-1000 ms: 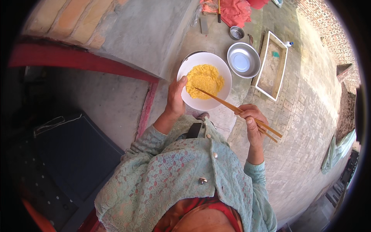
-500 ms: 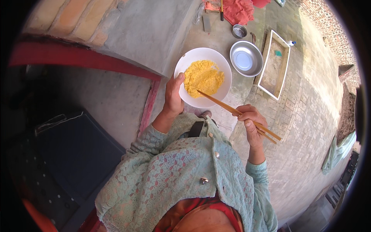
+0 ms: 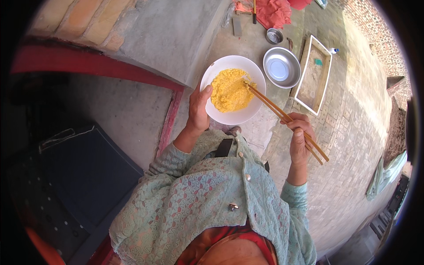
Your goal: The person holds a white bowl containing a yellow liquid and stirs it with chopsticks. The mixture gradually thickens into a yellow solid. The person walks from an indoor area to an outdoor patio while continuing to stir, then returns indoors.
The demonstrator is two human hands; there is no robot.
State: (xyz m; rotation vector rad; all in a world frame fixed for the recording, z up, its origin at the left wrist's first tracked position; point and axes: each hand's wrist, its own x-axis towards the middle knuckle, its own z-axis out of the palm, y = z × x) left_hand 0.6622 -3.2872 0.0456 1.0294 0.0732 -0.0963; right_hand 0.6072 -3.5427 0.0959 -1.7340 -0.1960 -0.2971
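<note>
Head view looks straight down on a person in a pale green lace cardigan (image 3: 212, 198) standing over a paved brick yard. Taking the white bowl (image 3: 233, 89) as the landmark: it is held up in front of the chest, and a mound of yellow mixture (image 3: 229, 90) fills its middle. The left hand (image 3: 198, 112) grips the bowl at its lower left rim, thumb hooked over the edge and pointing up, fingers hidden beneath. The right hand (image 3: 299, 137) sits well to the lower right of the bowl, closed around a pair of wooden chopsticks (image 3: 285, 117). The sticks run up and to the left from that hand, cross the bowl's right rim and end with their tips in the yellow mixture; their back ends stick out past the hand to the lower right.

Just to the upper right of the bowl, down on the ground, lies a round metal basin (image 3: 282, 67), and a small metal cup (image 3: 274, 35) stands farther up beyond it. Right of the basin is a white rectangular tray (image 3: 314, 73). Red cloth (image 3: 274, 11) lies far above the bowl at the frame's top. Left of the bowl runs a grey concrete ledge (image 3: 168, 35) with a red-painted edge (image 3: 97, 70) beneath it.
</note>
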